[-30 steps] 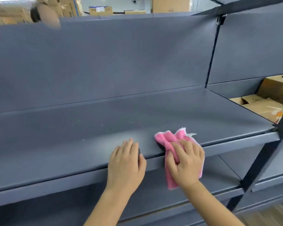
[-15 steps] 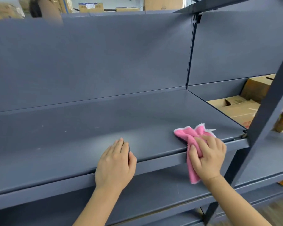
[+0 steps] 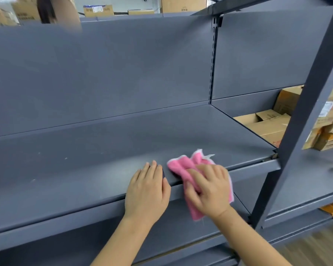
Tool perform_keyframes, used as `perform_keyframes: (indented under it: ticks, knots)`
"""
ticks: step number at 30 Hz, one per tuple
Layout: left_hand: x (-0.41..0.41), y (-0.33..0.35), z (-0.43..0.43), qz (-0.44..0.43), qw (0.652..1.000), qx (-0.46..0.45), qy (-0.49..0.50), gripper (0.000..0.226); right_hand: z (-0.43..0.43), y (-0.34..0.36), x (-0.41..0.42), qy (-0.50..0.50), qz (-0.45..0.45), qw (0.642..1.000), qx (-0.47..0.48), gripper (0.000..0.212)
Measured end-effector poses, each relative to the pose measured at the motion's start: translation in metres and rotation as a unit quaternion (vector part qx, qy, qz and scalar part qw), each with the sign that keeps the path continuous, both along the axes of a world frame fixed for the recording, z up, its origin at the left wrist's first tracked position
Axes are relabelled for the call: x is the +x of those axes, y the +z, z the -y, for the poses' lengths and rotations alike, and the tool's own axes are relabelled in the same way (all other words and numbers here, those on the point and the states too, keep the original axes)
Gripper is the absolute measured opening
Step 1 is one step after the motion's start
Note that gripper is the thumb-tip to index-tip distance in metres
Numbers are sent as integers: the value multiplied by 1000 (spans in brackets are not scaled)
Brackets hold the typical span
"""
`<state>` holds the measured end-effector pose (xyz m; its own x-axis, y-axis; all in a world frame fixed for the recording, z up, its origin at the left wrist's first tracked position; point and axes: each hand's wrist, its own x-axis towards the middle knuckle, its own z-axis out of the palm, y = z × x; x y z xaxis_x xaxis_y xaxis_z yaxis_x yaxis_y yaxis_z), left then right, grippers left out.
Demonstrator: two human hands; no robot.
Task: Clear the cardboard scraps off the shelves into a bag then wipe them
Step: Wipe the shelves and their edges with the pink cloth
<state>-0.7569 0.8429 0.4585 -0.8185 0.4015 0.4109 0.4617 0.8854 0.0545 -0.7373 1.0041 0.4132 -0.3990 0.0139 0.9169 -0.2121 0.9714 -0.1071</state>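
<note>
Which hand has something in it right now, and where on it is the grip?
The right hand grips the pink cloth around its bunched middle, on the shelf front edge. The left hand lies flat, holding nothing.

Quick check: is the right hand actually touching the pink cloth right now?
Touching. The head view shows the right hand gripping the pink cloth, with its fingers curled over it at the front edge of the shelf.

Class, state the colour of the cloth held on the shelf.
Pink cloth with a pale edge, seen in the head view.
</note>
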Motion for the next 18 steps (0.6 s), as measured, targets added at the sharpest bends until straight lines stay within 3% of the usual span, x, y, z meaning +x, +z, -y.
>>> perform_keyframes:
  ticks: [6,10,15,18]
  knots:
    - [2,-4,0,-2,1000,-4,-3,48,-69,1,4,-93,-11,993,-77,35]
    - [2,-5,-1,-1,1000,-4,-1,48,-56,2,4,-135,-15,981,-135,34]
    - [0,-8,-2,-10,1000,5,-5,50,-10,-8,7,1,-19,997,-72,21]
    - [1,-7,-2,-20,1000,17,-2,59,-24,-5,5,29,-21,999,-22,22]
